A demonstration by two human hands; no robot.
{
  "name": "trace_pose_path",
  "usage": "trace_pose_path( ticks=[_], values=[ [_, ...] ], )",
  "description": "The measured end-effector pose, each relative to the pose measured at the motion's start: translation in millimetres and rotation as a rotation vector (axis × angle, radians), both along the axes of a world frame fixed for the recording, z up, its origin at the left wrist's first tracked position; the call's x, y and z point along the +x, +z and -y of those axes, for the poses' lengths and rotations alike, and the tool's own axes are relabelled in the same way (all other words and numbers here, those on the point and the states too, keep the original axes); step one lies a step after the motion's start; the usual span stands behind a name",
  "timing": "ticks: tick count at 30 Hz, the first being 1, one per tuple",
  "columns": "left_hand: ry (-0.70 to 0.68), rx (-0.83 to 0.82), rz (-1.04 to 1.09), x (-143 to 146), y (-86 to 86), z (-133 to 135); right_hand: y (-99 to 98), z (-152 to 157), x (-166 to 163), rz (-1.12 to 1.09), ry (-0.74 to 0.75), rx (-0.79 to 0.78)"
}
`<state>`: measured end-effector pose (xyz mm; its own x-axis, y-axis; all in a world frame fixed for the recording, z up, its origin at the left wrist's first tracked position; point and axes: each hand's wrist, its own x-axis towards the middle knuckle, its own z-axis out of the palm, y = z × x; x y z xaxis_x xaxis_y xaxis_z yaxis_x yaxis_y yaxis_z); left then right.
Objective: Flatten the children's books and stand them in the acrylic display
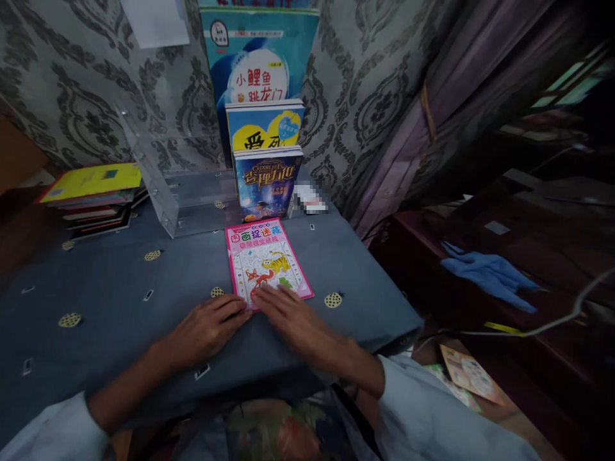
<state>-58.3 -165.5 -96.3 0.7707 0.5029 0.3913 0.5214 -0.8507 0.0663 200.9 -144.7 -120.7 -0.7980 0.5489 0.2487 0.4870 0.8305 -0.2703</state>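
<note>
A pink picture book (266,253) with a tiger and a red fox on its cover lies flat on the table. My left hand (209,328) rests at its near left corner, with the fingers stretched out and the tips touching the edge. Across the book's near edge lies my right hand (291,317), flat, its fingers covering part of the cover. Neither hand grips anything that I can see. Just behind the pink book, a dark blue book (266,182) stands upright in a clear stepped display stand (163,198).
A yellow-and-blue book (264,125) and a tall teal book (262,57) stand higher up the rack. Left of it sits a stack of books (98,192). The blue-grey tablecloth (120,288) ends at the right, where a blue cloth (485,272) lies on a dark red surface.
</note>
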Motion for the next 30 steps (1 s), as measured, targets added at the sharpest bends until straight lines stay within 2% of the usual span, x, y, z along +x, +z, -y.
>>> trace_pose_path(
  ticks=[3,5,13,18,23,30],
  values=[
    [0.002,-0.016,0.016,0.5,1.3,0.3,3.1,13.8,-20.8,-0.045,0.031,-0.039],
    [0.009,-0.01,0.018,-0.4,1.2,0.9,4.6,14.4,-19.7,-0.061,0.032,-0.064],
    [0.059,-0.065,0.062,2.4,3.1,-1.4,0.0,-8.0,29.8,-0.097,-0.074,-0.045],
    [0.138,-0.111,0.072,2.5,4.5,-22.7,5.1,-20.2,38.6,-0.087,-0.109,-0.108],
    [0.264,-0.079,0.099,-6.3,-4.8,-64.1,7.2,-57.1,34.2,-0.055,-0.131,-0.17],
    [0.464,-0.066,0.07,-4.7,-14.6,-110.3,-6.4,-139.9,18.9,-0.104,-0.196,-0.148]
  ],
)
